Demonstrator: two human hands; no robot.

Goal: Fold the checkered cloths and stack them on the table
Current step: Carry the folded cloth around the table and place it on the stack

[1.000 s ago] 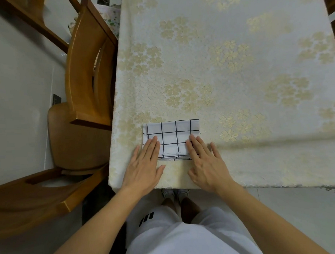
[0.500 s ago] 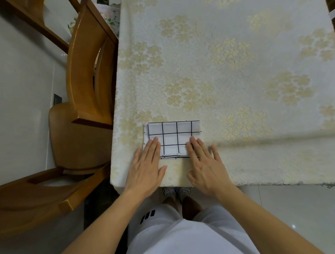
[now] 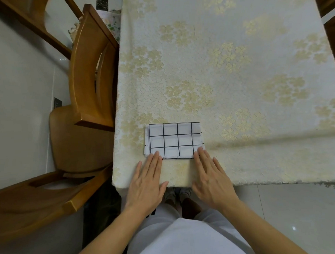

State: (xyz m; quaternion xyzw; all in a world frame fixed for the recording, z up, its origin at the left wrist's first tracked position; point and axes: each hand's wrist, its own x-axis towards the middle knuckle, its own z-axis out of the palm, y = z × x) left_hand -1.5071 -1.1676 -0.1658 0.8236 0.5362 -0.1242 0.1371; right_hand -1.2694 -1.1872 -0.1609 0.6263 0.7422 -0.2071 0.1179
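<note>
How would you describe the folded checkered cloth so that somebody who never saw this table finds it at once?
Start at the long table under a cream tablecloth with pale gold flowers. Go to its near edge by the left corner, beside the brown wooden chair. There lies the folded white cloth with thin black grid lines, its near corners under the fingertips of the left hand and right hand; nothing else there bears straight lines.

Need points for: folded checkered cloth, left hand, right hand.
folded checkered cloth (image 3: 173, 140), head view, middle of its top layer.
left hand (image 3: 146, 185), head view, back of the hand.
right hand (image 3: 211, 180), head view, back of the hand.
</note>
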